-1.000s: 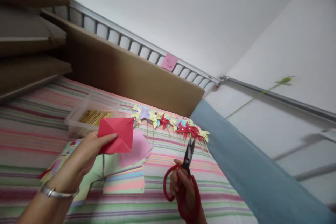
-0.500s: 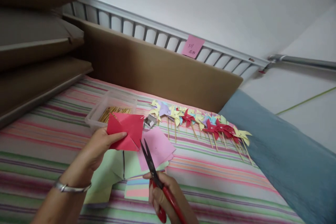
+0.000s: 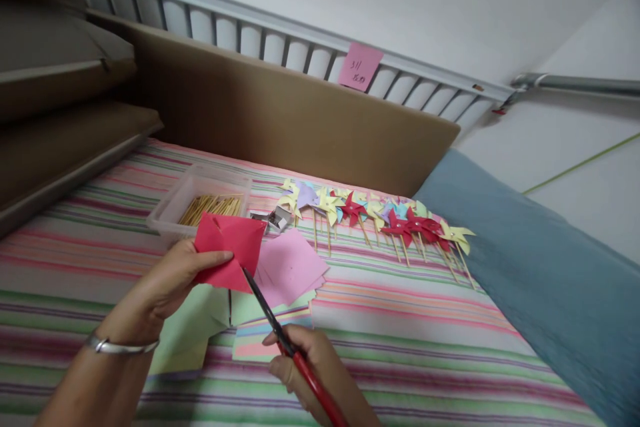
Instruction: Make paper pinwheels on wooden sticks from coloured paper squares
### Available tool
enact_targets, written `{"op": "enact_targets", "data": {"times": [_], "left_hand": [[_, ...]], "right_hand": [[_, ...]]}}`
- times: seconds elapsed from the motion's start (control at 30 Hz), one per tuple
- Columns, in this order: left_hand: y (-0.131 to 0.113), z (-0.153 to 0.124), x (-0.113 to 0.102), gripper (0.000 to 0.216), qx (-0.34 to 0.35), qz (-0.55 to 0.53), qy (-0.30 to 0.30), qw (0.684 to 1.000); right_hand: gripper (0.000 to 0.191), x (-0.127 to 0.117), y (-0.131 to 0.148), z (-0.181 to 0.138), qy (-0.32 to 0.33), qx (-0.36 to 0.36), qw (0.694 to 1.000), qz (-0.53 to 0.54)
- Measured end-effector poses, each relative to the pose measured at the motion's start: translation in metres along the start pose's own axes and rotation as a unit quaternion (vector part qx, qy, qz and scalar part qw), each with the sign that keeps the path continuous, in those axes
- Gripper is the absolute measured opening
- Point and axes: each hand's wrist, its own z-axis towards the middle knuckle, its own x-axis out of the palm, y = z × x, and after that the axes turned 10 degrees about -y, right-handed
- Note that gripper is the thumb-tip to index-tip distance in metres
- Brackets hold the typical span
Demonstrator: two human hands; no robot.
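Note:
My left hand point(image 3: 183, 273) pinches a square of red paper point(image 3: 227, 240) by its left side, thumb on top. Slits run in from the paper's corners. In my right hand point(image 3: 305, 360) is a pair of scissors point(image 3: 270, 312) with red handles and dark blades. The blades look nearly closed, and their tips are at the red paper near its lower right slit. Underneath lie pink paper sheets point(image 3: 290, 265) and pale green sheets point(image 3: 187, 323). A striped multicoloured sheet point(image 3: 265, 339) lies between my hands.
A clear plastic box point(image 3: 165, 210) of thin wooden sticks point(image 3: 213, 209) stands behind my left hand. Finished paper pinwheels point(image 3: 353, 208) lie in a row to the right. Cardboard point(image 3: 280, 113) leans on a radiator with a pink note point(image 3: 361, 67). Wrapped packages point(image 3: 65, 130) are stacked at left.
The scissors' blades have moved left onto the red paper and closed from spread to nearly together. My left hand still holds the paper; the whole view has shifted slightly.

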Motion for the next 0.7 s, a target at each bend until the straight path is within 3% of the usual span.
{"op": "enact_targets", "data": {"times": [0.5, 0.7], "left_hand": [[0.0047, 0.0028, 0.0016, 0.018, 0.009, -0.024, 0.033, 0.999], [0.0033, 0.0002, 0.0030, 0.028, 0.023, -0.028, 0.055, 0.998]], "right_hand": [[0.030, 0.0032, -0.0003, 0.0023, -0.006, -0.036, 0.999, 0.017], [0.031, 0.0056, -0.0036, 0.0039, -0.001, -0.055, 0.998, 0.027]]}}
